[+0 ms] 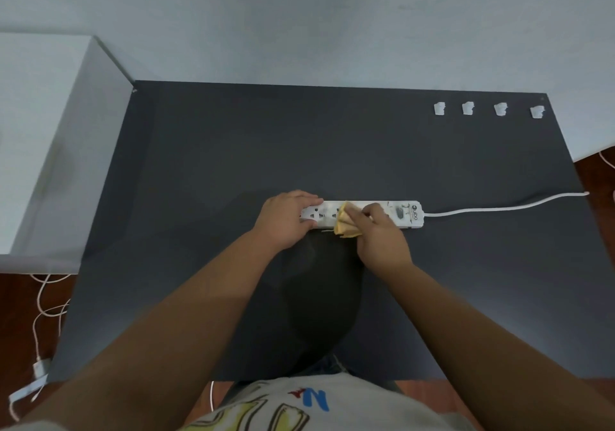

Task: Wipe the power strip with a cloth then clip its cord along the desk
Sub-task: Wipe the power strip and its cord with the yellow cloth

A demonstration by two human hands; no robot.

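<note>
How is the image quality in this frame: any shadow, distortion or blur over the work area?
Head view: a dark shadow falls on the desk between the arms, just below the power strip; wide-angle distortion bows the desk edges; focus is soft, the strip's logo barely legible; both hands and the cloth look slightly smeared.

Bare forearms, no sleeves showing.
Light grey T-shirt (pixel 332 404) printed with yellow outlined lettering, a blue letter and a small red mark.

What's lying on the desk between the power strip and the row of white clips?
Nothing: in the head view, only bare dark desk separates the power strip from the four clips.
</note>
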